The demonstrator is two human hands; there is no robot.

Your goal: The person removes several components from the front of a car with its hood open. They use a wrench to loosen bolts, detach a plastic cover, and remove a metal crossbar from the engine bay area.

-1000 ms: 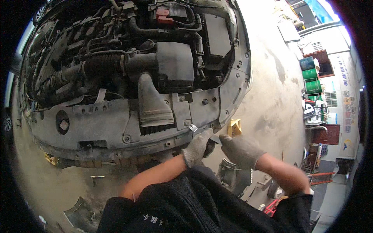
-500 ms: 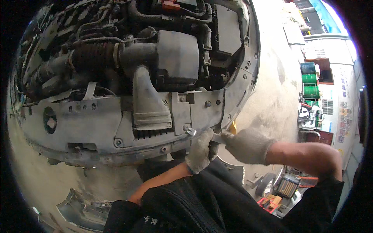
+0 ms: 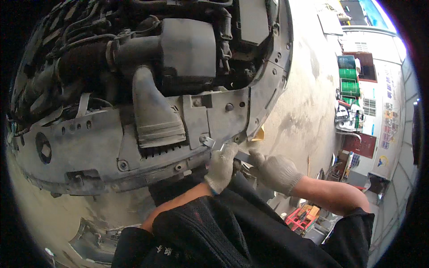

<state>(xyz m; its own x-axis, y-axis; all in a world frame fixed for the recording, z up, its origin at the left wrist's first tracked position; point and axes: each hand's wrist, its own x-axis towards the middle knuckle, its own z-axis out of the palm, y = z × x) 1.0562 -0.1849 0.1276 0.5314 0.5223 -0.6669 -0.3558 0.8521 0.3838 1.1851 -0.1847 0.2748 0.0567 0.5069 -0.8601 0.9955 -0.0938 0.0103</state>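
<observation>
My gloved left hand [image 3: 220, 169] is closed at the front edge of an opened car's engine bay, its fingertips by a small bright metal tab [image 3: 208, 142] on the grey front panel [image 3: 98, 138]. My right hand [image 3: 276, 173], also gloved, is closed just to its right. Between the two hands runs a flat grey metal strip [image 3: 243, 156]; the right fingers grip one end. The left fingers meet its other end, and what else they hold is hidden. Above them sit a ribbed air intake duct [image 3: 156, 116] and a dark airbox [image 3: 187, 49].
Behind my right hand a yellow piece [image 3: 259, 133] shows at the car's corner. A removed body panel [image 3: 91, 241] lies on the floor at lower left. At right stand green drums [image 3: 350, 89] along the wall, and a red cart [image 3: 301, 218] with boxes lower down.
The view has shifted, so the car sits further left and higher. Both hands stay close together at the panel's edge. More of the grey strip shows between them.
</observation>
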